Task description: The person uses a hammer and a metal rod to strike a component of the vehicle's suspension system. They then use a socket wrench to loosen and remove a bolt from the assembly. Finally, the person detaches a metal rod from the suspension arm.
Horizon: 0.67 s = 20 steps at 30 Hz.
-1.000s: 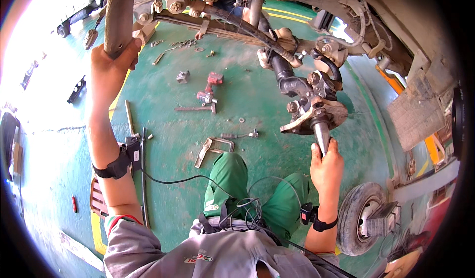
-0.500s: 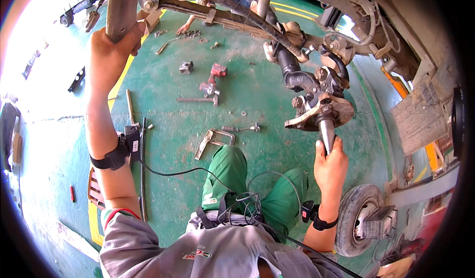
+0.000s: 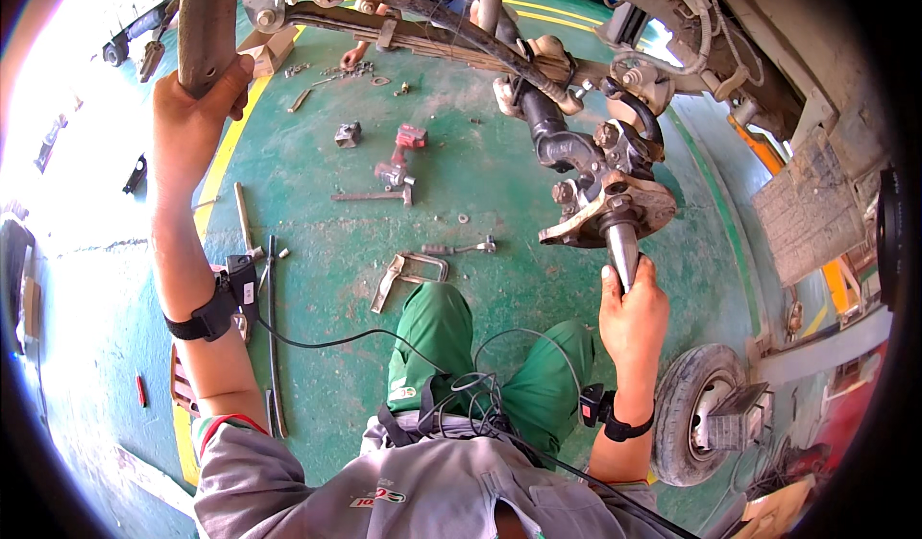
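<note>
My left hand [image 3: 195,121] is raised at the upper left, its fingers closed round the lower end of a brown metal frame rail [image 3: 206,35]. On the right, my right hand [image 3: 634,318] grips the tapered silver spindle [image 3: 622,248] from below, thumb along its side. The spindle juts from a steering knuckle [image 3: 615,198] with a rusty, flat backing flange. This knuckle sits at the end of a black axle beam [image 3: 545,121] under the vehicle. My fingertips behind the rail are partly hidden.
On the green floor lie a red impact wrench [image 3: 407,141], a hammer [image 3: 379,195], a ratchet [image 3: 461,247] and a metal bracket [image 3: 408,278]. A wheel [image 3: 699,414] stands at my right. Beyond the leaf spring [image 3: 432,47], another person's hand [image 3: 354,56] is near loose nuts and bolts. A black cable crosses my lap.
The view has shifted slightly, so most things appear a little further left. Both my hands keep their grips; the knuckle shows no clear turn. The other person's hand looks more closed.
</note>
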Available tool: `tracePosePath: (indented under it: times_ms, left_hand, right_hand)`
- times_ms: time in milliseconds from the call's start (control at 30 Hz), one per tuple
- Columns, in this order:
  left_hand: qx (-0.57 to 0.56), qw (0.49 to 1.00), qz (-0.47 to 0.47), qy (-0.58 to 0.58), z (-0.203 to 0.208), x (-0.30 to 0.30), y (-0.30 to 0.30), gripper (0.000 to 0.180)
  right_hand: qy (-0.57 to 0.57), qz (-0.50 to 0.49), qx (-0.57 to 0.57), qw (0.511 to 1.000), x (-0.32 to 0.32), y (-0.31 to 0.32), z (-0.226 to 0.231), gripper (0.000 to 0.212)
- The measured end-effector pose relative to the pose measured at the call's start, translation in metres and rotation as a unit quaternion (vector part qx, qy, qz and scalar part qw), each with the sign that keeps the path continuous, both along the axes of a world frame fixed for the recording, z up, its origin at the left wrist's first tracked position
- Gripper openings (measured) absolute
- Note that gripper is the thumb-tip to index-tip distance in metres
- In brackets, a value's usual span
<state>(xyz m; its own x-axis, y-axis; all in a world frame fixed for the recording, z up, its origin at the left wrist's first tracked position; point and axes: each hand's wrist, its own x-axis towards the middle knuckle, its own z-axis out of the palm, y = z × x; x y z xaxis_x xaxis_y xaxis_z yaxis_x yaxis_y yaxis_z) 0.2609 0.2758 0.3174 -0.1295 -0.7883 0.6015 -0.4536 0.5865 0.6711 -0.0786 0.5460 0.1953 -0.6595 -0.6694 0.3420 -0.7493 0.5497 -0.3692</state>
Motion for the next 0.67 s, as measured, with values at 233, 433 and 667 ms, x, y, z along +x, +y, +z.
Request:
tracePosePath:
  times_ms: [233, 433, 667]
  left_hand:
    - [-0.024, 0.999, 0.031, -0.001, 0.0, -0.003, -0.007, 0.03]
    - [-0.054, 0.998, 0.007, -0.017, -0.013, 0.002, -0.018, 0.023]
    - [-0.013, 0.999, -0.008, 0.031, 0.006, -0.001, -0.011, 0.015]
  right_hand:
    - [0.017, -0.006, 0.004, 1.0, -0.003, -0.003, 0.001, 0.035]
    - [0.009, -0.006, -0.02, 1.0, -0.009, 0.004, -0.012, 0.04]
    - [-0.01, 0.009, 0.003, 1.0, -0.005, 0.006, -0.007, 0.06]
